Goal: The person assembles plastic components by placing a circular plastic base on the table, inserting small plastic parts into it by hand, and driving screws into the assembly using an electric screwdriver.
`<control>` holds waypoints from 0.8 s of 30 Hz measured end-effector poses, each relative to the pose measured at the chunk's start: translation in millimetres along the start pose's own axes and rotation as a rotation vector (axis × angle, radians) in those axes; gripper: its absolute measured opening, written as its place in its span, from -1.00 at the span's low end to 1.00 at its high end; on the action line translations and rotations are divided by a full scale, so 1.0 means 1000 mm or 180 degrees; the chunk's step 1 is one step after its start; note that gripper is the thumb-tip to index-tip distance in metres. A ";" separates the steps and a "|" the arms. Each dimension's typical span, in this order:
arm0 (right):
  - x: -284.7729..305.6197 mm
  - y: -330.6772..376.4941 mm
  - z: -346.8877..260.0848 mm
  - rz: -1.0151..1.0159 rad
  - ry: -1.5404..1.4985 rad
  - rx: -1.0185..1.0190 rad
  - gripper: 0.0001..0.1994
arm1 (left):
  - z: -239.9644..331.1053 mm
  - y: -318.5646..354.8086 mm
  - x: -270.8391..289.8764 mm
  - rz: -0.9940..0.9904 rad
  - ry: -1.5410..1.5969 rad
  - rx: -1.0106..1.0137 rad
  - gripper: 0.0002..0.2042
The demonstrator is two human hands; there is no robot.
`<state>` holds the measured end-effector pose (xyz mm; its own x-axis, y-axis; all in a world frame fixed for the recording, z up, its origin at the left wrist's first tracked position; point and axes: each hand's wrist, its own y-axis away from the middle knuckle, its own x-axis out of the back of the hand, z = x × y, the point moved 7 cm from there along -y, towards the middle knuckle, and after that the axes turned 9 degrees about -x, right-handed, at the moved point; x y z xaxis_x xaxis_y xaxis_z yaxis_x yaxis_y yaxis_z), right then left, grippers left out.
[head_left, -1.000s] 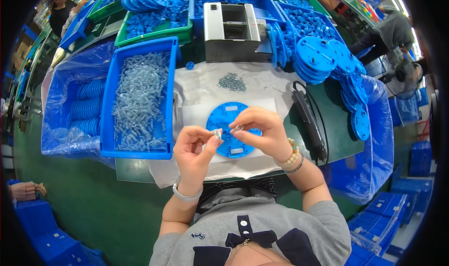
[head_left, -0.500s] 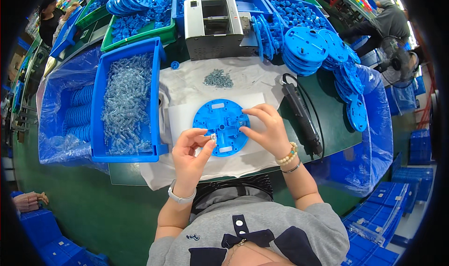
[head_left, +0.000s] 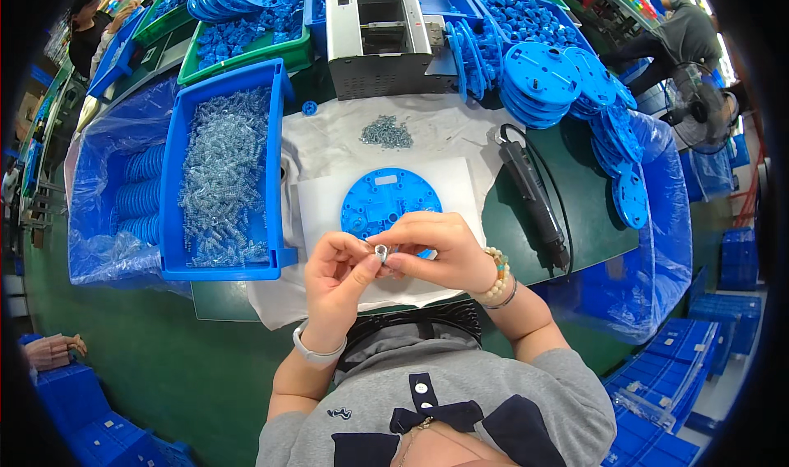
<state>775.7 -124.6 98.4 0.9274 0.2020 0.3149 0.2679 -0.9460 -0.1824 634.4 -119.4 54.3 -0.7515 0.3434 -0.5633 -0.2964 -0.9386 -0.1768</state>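
Note:
Both hands meet above the near part of a round blue plastic plate [head_left: 370, 197] that lies on a white sheet. Between their fingertips is a small silvery coil spring [head_left: 380, 253], its open end facing up. My left hand [head_left: 335, 274] pinches the spring from the left, thumb and fingers closed. From the right, the thumb and forefinger of my right hand [head_left: 436, 252] close on the same spring. Molded posts and slots cover the plate's top, and my right hand hides its near side.
A blue tray of springs [head_left: 222, 175] stands at the left. Small screws [head_left: 386, 132] lie piled on the cloth beyond the plate. A corded black electric screwdriver [head_left: 534, 200] rests at the right. A grey metal machine [head_left: 382, 44] and stacked blue discs [head_left: 538, 81] stand behind.
My right hand has left the plate's right side and moved left and nearer, joining my left hand at the spring. My left hand has shifted only slightly.

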 end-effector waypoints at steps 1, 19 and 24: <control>-0.003 0.000 -0.001 -0.0004 -0.0001 0.0002 -0.71 | 0.000 0.000 0.000 0.0004 -0.0001 -0.0003 -0.86; -0.014 -0.023 0.005 0.0936 0.1958 0.0443 -0.87 | 0.122 0.004 0.047 0.0923 -0.4179 -0.2209 -0.84; -0.028 -0.025 0.019 0.0804 0.1965 0.0664 -0.88 | 0.109 -0.018 0.091 0.0391 -0.5445 -0.0109 -0.87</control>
<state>748.4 -101.7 76.1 0.6665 -0.2573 0.6996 0.1654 -0.8641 -0.4754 507.2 -67.1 94.3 -0.5004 -0.1036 0.8595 -0.1988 -0.9525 -0.2305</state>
